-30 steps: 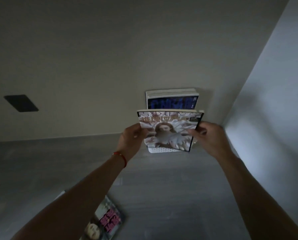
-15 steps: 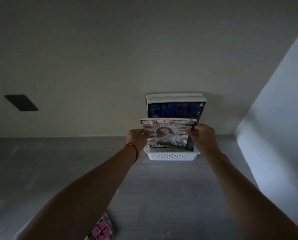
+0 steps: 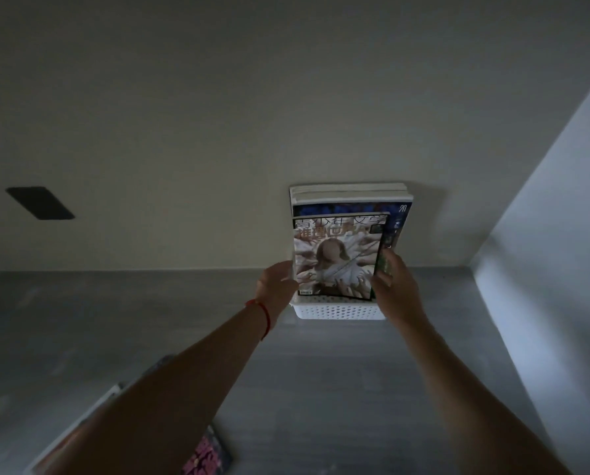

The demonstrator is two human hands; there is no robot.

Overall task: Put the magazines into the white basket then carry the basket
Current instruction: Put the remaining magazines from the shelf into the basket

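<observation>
A white perforated basket (image 3: 338, 311) stands on the grey surface against the back wall. Upright in it are several magazines (image 3: 352, 200), the rearmost showing white page edges and a dark blue cover. In front of them stands a magazine with a figure on its cover (image 3: 336, 257), its lower edge inside the basket. My left hand (image 3: 275, 286) grips its left edge and my right hand (image 3: 394, 284) its right edge. More magazines (image 3: 204, 457) lie at the near left, partly hidden under my left forearm.
The grey surface (image 3: 321, 389) runs back to a pale wall. A light side wall (image 3: 544, 269) closes the right side near the basket. A dark rectangular patch (image 3: 40, 202) sits on the back wall at the left.
Both hands have carried the figure-cover magazine forward and lowered it into the basket, where it now stands more upright in front of the blue one.
</observation>
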